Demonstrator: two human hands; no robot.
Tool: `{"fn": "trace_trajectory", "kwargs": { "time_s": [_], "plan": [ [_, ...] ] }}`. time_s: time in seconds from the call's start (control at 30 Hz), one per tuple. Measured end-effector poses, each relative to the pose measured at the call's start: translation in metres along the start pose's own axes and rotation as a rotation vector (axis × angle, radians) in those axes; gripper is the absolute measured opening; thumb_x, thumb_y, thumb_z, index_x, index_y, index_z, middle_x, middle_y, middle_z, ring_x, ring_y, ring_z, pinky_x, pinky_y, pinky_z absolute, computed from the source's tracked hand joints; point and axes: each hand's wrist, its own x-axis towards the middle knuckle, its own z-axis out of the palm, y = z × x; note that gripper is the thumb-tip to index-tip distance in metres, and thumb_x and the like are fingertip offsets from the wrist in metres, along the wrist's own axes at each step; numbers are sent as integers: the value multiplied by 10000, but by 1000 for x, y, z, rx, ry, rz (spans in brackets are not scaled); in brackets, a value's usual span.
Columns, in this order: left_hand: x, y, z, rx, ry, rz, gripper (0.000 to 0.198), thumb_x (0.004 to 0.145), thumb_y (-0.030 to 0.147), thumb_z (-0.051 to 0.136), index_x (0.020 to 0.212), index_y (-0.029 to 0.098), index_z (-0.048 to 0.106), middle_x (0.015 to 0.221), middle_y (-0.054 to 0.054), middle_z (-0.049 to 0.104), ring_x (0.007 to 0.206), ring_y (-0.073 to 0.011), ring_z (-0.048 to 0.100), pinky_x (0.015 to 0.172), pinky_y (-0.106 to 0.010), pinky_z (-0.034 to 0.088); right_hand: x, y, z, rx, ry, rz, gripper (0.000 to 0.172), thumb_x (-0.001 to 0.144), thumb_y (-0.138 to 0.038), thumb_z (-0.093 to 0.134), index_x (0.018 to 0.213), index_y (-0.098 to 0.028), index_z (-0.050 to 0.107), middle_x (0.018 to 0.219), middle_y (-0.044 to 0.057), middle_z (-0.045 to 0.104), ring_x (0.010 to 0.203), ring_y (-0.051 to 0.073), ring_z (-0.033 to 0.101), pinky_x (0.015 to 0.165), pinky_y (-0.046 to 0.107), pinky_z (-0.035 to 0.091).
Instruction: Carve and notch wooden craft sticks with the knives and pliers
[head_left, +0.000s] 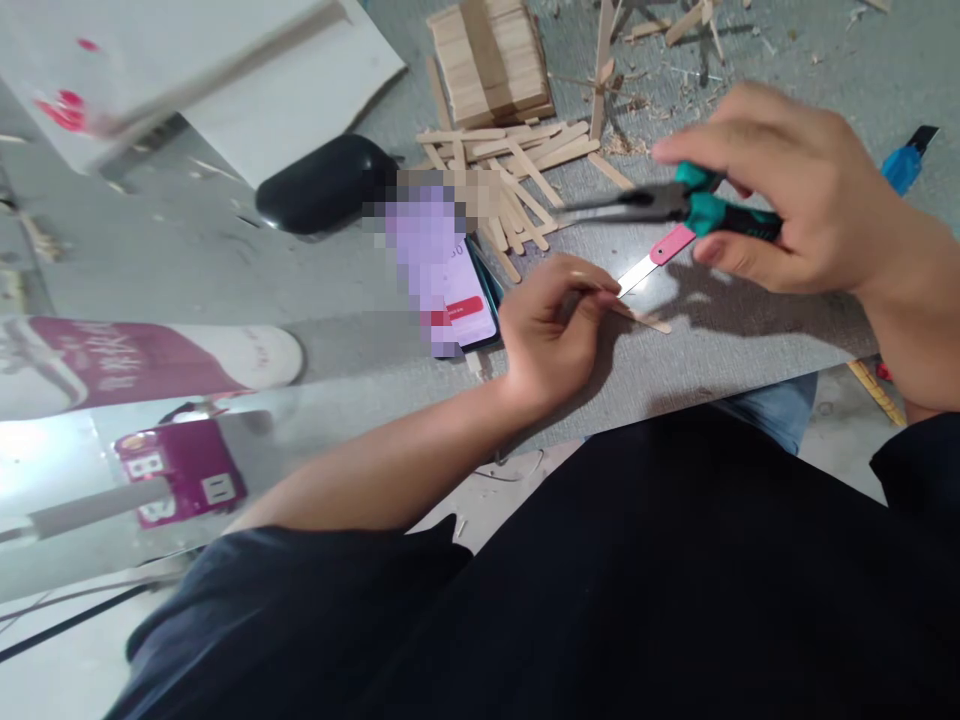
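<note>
My right hand (810, 190) is wrapped round the handles of long-nose pliers (660, 203) with green and black grips. Their jaws point left, above the table, and are slightly blurred. The fingertips of my left hand (555, 325) are pinched together at the table, closed on a thin wooden craft stick (649, 321) whose end sticks out to the right. Between my hands lies a pink cutter knife (673, 243), its shiny blade reaching close to my left fingertips. The pliers and right fingers partly cover the knife's handle.
Loose craft sticks (517, 165) lie beside a banded bundle of sticks (487, 60). A phone (457, 280), a black case (326, 185), a pink-and-white cup (150, 367) and a purple box (184, 470) stand leftward. A blue cutter (904, 165) lies beyond my right wrist.
</note>
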Motion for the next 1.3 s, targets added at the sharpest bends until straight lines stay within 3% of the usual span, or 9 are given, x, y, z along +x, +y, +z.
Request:
{"fn": "trace_trajectory", "kwargs": {
  "time_s": [0.13,0.3,0.53,0.73,0.8,0.87,1.03,1.17,1.3],
  "plan": [
    [2,1,3,-43,234,-21,274,1153,539,724,1045,290,688,889,16,719,721,-129,699,682,-317,596,3,12,6,3,-49,172,693,1132,-756,370,1616,-307,581,1475,160,671,1248,364,674,979,526,571],
    [2,3,3,-128,269,-13,253,1139,515,757,1033,297,686,874,6,669,719,-129,662,620,-318,558,1,37,38,-79,-86,137,583,1085,-738,508,1465,-333,683,1410,148,711,1262,401,603,1057,634,524],
    [-6,7,-10,-136,85,70,183,1161,452,681,1044,313,706,860,-21,735,741,-188,723,612,-387,589,-6,53,67,-2,35,93,557,1062,-737,581,1455,-350,655,1356,134,728,1284,392,552,1108,682,485],
    [-6,12,-18,17,-403,287,50,1151,270,665,1132,269,711,891,-31,796,758,-197,750,666,-374,577,-6,47,59,-6,-16,113,534,1085,-689,572,1448,-304,648,1417,172,684,1300,407,558,1115,698,495],
    [-8,13,-18,168,-470,354,36,1130,266,703,1132,257,738,879,-26,788,767,-210,732,698,-401,535,-6,46,57,20,2,89,515,1082,-672,588,1453,-320,646,1379,158,697,1300,407,561,1116,691,500],
    [-10,14,-18,257,-450,356,60,1113,295,733,1157,265,759,915,-30,798,810,-230,731,732,-429,499,-6,46,56,37,9,72,501,1077,-658,600,1465,-345,644,1358,145,706,1294,409,566,1116,693,500],
    [-12,12,-20,412,-249,143,163,1076,246,704,1209,294,784,1110,-85,788,992,-299,696,827,-496,461,-6,48,54,-4,-7,71,515,1081,-653,613,1487,-338,636,1401,155,698,1281,398,573,1132,687,496],
    [-12,10,-18,522,-284,124,96,1035,222,748,1099,277,793,1151,-104,741,1060,-331,626,855,-510,425,-4,49,47,-89,-59,162,558,1079,-680,613,1447,-264,656,1447,201,670,1323,433,582,1146,703,498],
    [-12,14,-16,578,-339,71,79,1060,246,740,1121,247,791,1228,-131,708,1145,-358,583,923,-538,431,-3,49,43,-119,-132,280,563,1108,-639,593,1480,-220,641,1485,233,633,1399,490,568,1186,753,473]
  ]
}}
